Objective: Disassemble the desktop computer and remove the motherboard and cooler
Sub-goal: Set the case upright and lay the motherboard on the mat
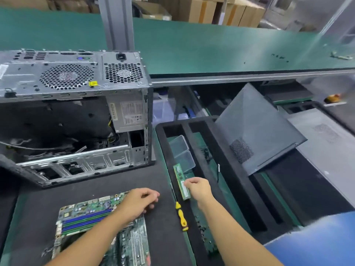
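Motherboard (86, 217) lies flat on the black mat (96, 181) right in front of the person, out of the opened computer case (76, 77) that stands at the far left of the mat, so the main removal looks done and the step in hand seems to be stripping parts off the board. The right hand (197, 189) pinches a green memory stick (180, 177) between thumb and bent fingers near the stick's near end, holding it over the left channel of the black foam tray (217, 150), just in front of two clear plastic boxes (182, 150). The left hand (140, 200) rests on the far right corner of the board with its fingers loosely curled; whether it grips the edge or only steadies it I cannot tell. A yellow-handled screwdriver (181, 217) lies between the board and the tray, touched by neither hand. I would judge the next move to be setting the stick down in the tray, laid flat along the channel, then going back to the board. The cooler I cannot pick out, since the left forearm hides the board's middle, so how much of that part is left cannot be said. A grey side panel (259, 127) leans tilted against the tray's right side
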